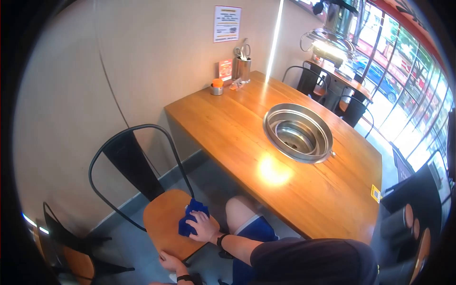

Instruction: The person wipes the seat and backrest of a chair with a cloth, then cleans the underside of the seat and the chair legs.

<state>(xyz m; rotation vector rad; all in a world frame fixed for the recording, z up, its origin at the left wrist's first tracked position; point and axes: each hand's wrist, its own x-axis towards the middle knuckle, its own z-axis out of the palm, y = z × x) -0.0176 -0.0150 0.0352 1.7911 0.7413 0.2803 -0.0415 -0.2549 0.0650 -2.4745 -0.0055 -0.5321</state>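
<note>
A dark blue cloth (pixel 186 227) lies bunched on the wooden seat of a black metal chair (pixel 164 213). My right hand (pixel 204 227) presses on the cloth and grips it, its fingers bent over the folds. Lower down, my left hand (pixel 172 262) holds the near edge of the same seat, with its fingers partly hidden at the rim. Both wrists carry dark bands.
A wooden table (pixel 223 128) with a round metal grill well (pixel 298 133) stands beside the chair. At the wall are a utensil holder (pixel 242 70) and a small orange-topped jar (pixel 217 87). My knee (pixel 241 213) is near the table edge. Another chair (pixel 78 261) stands lower left.
</note>
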